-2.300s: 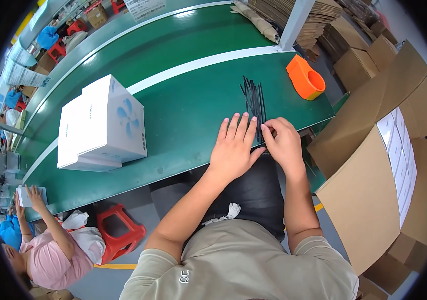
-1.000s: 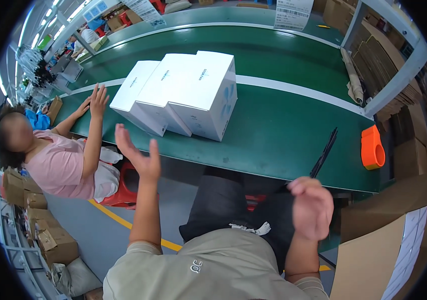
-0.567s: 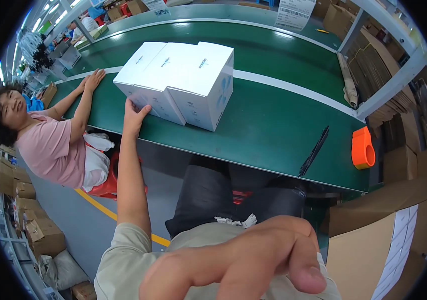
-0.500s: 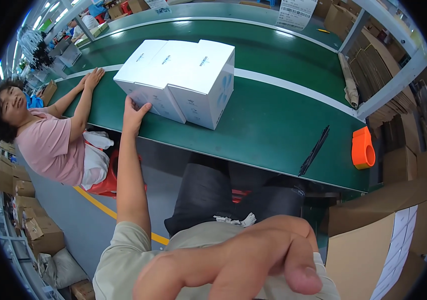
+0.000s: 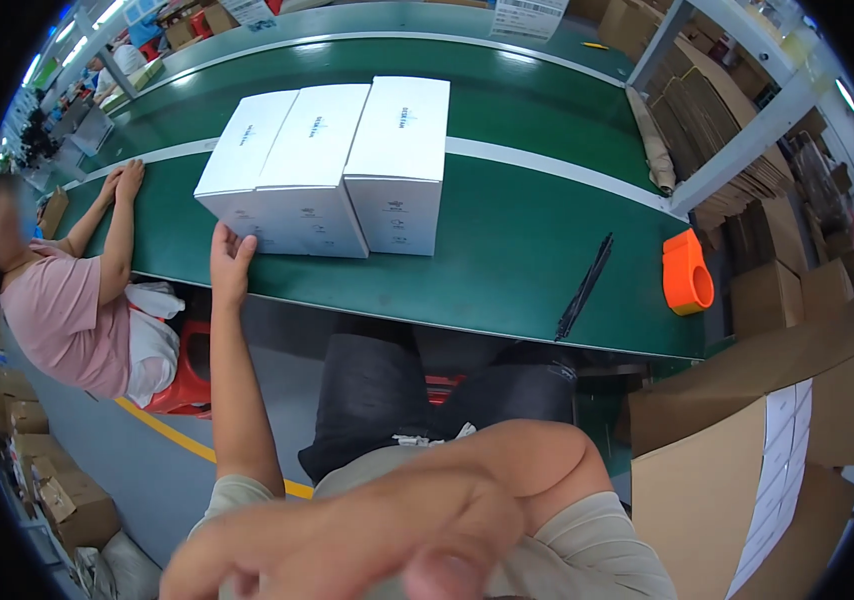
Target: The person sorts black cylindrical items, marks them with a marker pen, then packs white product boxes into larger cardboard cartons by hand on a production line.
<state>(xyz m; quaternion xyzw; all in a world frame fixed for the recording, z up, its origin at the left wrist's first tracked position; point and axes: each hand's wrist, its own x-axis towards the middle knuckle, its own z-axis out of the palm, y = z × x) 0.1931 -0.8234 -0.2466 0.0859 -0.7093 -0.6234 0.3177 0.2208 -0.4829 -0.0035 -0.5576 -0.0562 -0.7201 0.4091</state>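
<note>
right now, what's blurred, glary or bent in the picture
In the head view, the right hand, close to the lens, looks soft and blurred; in the head view, the white strip across the green table bows by fisheye distortion; in the head view, glare spots the table's far side.

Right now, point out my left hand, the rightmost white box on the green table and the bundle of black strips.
Left hand [image 5: 231,265]: head view, middle of the hand.
Rightmost white box [image 5: 395,164]: head view, bright upper face.
Bundle of black strips [image 5: 585,287]: head view, midway along.
</note>
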